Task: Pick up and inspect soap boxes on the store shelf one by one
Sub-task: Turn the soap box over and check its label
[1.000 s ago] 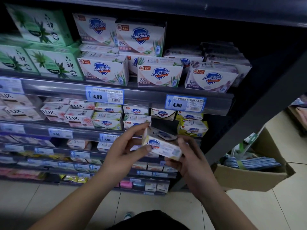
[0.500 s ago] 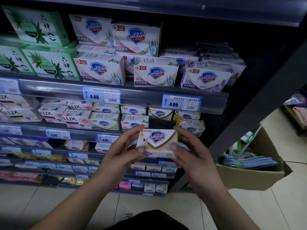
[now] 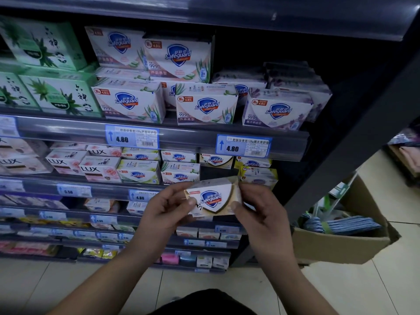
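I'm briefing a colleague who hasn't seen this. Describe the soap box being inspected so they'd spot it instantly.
Find the dark store shelf, then look before its second rack down, near the right end. There the left hand and right hand pinch a Safeguard box with a blue shield and gold-brown trim. Unlike its neighbours, it is off the shelf.

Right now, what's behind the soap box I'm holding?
Above the soap box, a dark shelf gap shows beside a yellow Safeguard box. Whatever lies directly behind is covered.
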Motion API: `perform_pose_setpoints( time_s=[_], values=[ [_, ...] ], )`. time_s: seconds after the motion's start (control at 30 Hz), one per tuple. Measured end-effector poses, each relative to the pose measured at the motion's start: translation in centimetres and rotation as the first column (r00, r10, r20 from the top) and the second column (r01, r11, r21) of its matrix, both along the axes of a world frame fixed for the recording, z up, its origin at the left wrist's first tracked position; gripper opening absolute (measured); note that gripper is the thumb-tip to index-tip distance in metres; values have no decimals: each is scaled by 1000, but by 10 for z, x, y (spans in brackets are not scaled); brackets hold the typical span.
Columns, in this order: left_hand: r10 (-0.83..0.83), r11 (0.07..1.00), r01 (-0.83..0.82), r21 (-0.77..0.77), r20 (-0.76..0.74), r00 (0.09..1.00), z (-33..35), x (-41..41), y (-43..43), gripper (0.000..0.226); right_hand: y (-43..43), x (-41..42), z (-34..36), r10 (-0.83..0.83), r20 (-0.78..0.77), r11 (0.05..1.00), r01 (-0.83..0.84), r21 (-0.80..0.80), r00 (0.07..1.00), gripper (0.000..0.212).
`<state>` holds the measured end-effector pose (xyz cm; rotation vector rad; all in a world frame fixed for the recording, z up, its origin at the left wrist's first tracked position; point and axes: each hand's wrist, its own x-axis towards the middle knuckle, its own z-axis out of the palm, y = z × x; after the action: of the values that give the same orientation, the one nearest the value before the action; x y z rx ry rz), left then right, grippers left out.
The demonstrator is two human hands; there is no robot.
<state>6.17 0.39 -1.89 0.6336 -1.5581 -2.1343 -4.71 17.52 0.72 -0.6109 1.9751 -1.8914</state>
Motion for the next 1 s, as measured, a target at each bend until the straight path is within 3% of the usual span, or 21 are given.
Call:
perform_pose_setpoints(
  time_s=[0.17, 0.27, 0.4, 0.47, 0.6, 0.83, 1.0],
  values=[
    [114, 888, -64, -455, 82, 990, 0, -18, 4, 35, 0, -8, -18, -40, 36, 991, 35, 126, 999, 32],
    [149, 692, -33, -721, 99, 984, 0, -38, -5, 38, -4, -11, -24, -41, 80, 988, 29, 151, 996, 37],
    [81, 497, 78, -864, 136, 987, 9, -61, -22, 51, -10, -21, -32, -90, 108, 985, 72, 157, 990, 49],
    [80, 394, 113, -912, 157, 984, 13, -67, -32, 47, -13, -25, -30, -70, 132, 987, 49, 150, 989, 47],
    [123, 367, 145, -919, 203, 972, 13, -75, -49, 45, -14, -24, -30, 14, 134, 984, -38, 176, 991, 49],
    [204, 114, 188, -975, 209, 957, 8, -90, -61, 48, 0, -29, -37, -150, 224, 977, 109, 186, 963, 31],
    [233, 77, 236, -969, 247, 940, 0, -93, -66, 45, 1, -33, -36, -165, 213, 978, 131, 164, 963, 27]
  ],
)
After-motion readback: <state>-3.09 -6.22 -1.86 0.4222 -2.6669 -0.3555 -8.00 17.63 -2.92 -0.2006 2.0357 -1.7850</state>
